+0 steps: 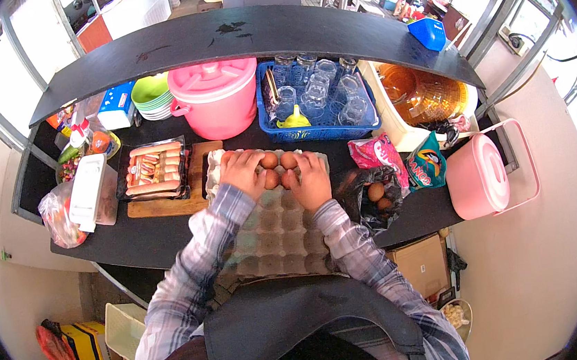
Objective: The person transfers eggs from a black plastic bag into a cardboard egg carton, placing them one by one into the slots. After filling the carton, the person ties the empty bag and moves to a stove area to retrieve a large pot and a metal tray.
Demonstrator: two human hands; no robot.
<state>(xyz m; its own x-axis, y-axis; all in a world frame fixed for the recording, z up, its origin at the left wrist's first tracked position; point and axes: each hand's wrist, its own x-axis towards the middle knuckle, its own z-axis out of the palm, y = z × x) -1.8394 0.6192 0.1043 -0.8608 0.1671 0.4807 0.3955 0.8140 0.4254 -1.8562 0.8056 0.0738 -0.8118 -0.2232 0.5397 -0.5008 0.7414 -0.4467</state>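
A grey pulp egg tray (283,232) lies before me on the black counter, its near cups bare. Brown eggs (269,160) sit in the far rows. My left hand (242,174) curls over the tray's far left part, its thumb and fingers against a brown egg (271,179). Opposite it, my right hand (311,180) has its thumb and fingers around another brown egg (286,180). Both palms hide some cups. To the right, a black plastic bag (361,201) stands open with brown eggs (376,191) inside.
On the left are a sausage pack (154,169) on a wooden board (166,207) and a white-lidded container (89,191). Behind stand a pink bucket (218,103) and a blue basket (315,134) of glasses. A pink lidded bin (476,177) stands right. A shelf (253,32) overhangs the back.
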